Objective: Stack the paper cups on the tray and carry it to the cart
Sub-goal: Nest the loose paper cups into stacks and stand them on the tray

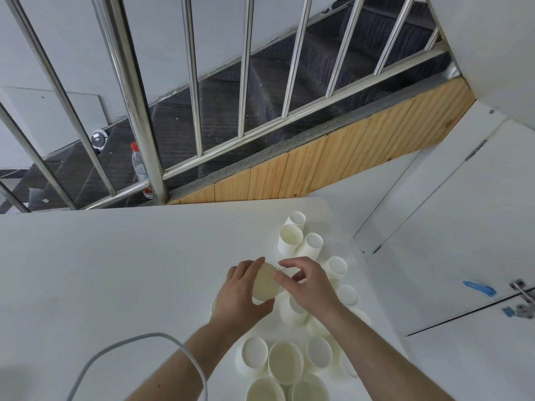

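Note:
Several white paper cups stand upright on the right part of a white table [115, 270]. One group of cups [291, 238] is at the far side, another group [285, 361] sits near me. My left hand [241, 296] grips a paper cup [265, 282] from its left side, raised above the others with its mouth facing me. My right hand [308, 283] pinches that same cup's rim from the right. A cup [293, 312] stands partly hidden under my right hand. I cannot make out a tray beneath the cups. No cart is in view.
A grey cable [121, 345] loops over the table near my left forearm. Behind the table rises a steel stair railing [136, 111] with dark steps. A water bottle [139, 166] stands by the railing post. White cabinet doors [463, 227] are on the right.

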